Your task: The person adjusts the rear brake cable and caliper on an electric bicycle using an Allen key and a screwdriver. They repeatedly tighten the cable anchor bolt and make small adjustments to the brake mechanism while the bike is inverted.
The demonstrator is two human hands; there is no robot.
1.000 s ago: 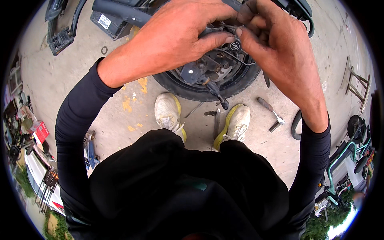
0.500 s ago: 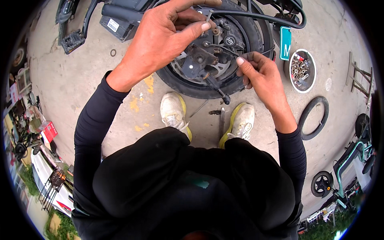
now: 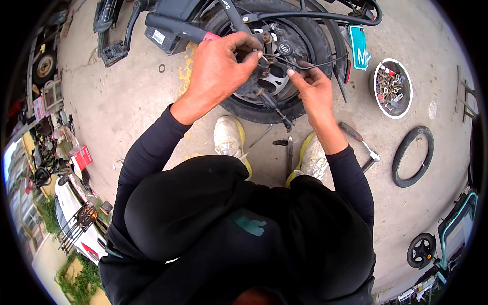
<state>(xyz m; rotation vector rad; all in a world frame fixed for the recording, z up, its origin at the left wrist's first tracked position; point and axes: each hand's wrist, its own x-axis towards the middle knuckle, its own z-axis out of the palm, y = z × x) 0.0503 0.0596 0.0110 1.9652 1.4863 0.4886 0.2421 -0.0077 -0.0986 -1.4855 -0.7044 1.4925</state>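
A wheel with a black tyre (image 3: 239, 108) and a dark hub lies ahead of me, part of a tipped two-wheeler. My left hand (image 3: 219, 65) reaches over the hub, thumb and forefinger pinching a small metal bolt (image 3: 264, 58); its far end is hard to make out. At the hub's right side my right hand (image 3: 316, 90) pinches a thin black cable (image 3: 325, 63), though the fingertips partly hide the grip. A dark metal bracket with a black rod (image 3: 273, 105) sticks out of the hub toward me.
At the right stands a white bucket (image 3: 377, 96) of metal parts, with a loose black tyre (image 3: 398, 162) nearer me. A ratchet wrench (image 3: 372, 153) and a dark-handled tool (image 3: 351, 131) lie by my right forearm. My shoes (image 3: 229, 134) flank a metal tool (image 3: 290, 152).
My left hand has brought the bolt down from above the hub, close to the cable. My right hand stays by the cable. The view has shifted, bringing the ratchet wrench into sight.
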